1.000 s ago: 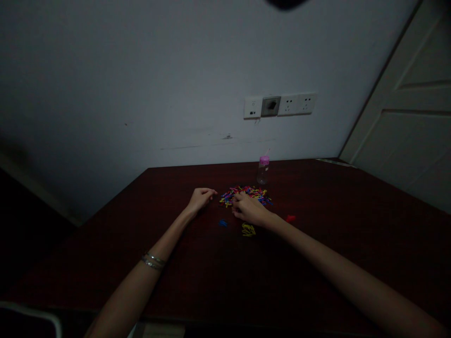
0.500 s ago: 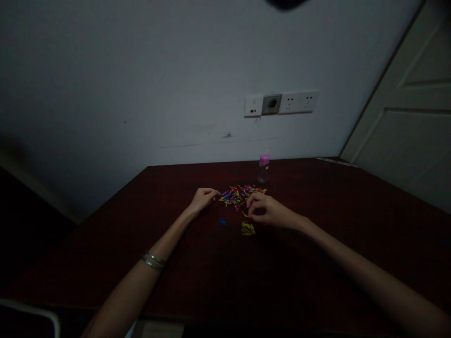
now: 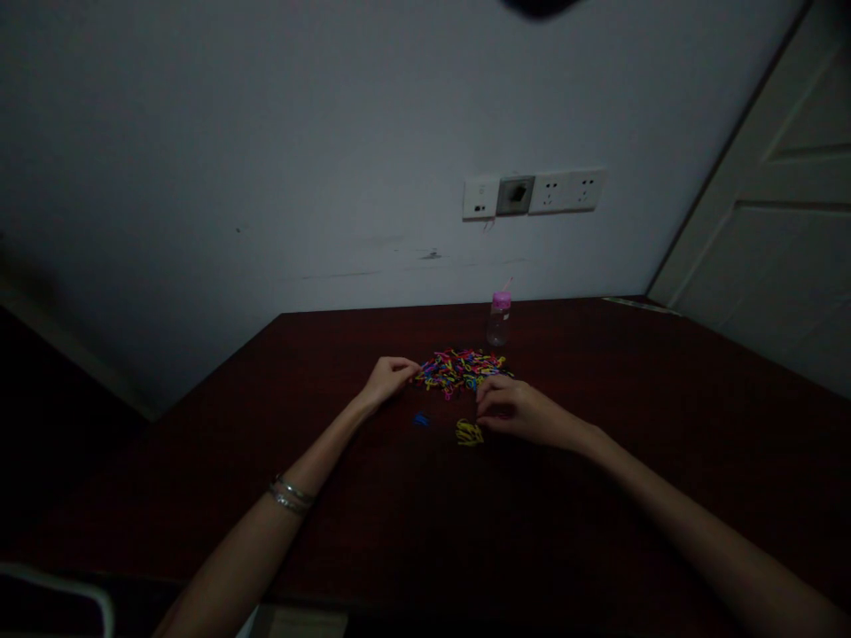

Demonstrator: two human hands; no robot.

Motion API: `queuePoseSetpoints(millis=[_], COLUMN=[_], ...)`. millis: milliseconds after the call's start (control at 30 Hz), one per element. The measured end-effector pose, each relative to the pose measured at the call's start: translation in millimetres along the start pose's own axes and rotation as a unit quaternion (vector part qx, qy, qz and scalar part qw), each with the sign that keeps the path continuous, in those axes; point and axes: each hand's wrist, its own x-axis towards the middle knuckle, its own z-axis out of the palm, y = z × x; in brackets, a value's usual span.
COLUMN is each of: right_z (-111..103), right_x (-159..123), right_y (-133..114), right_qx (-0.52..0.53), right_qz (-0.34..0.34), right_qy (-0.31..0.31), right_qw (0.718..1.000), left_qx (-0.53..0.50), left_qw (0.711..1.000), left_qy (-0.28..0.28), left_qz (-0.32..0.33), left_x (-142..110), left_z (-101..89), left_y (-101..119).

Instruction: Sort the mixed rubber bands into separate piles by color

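My right hand (image 3: pixel 525 412): half-curled; grip unclear.
Yellow pieces (image 3: pixel 469 432): just beside its thumb.
My left hand (image 3: pixel 386 381): bent; grip unclear.

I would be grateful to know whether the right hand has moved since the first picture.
Yes: judged against the wall sockets, the right hand has moved rightward and slightly lower in the view, toward the pile's near right edge.
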Motion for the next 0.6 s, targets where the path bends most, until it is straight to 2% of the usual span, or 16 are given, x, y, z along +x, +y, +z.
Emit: queuePoseSetpoints(millis=[300,433,600], right_z=[-35.3,-39.1,-38.7], right_x=[-8.1,-10.4,-10.2], right_y=[14.3,17.7,18.2], right_qx=[0.012,0.003,0.005], right_qz=[0.013,0.017,0.026], right_qy=[0.102,0.12,0.116], right_qw=[0.995,0.993,0.993], left_qx=[0.147,0.206,0.271], left_qw=[0.983,0.969,0.953], left_qy=[-0.044,-0.043,-0.019], left_qz=[0.099,0.129,0.132], left_x=[-3.4,-5.2,-7.1], left_z=[6.4,10.6,12.1], left_y=[-4.6,-10.0,-12.4])
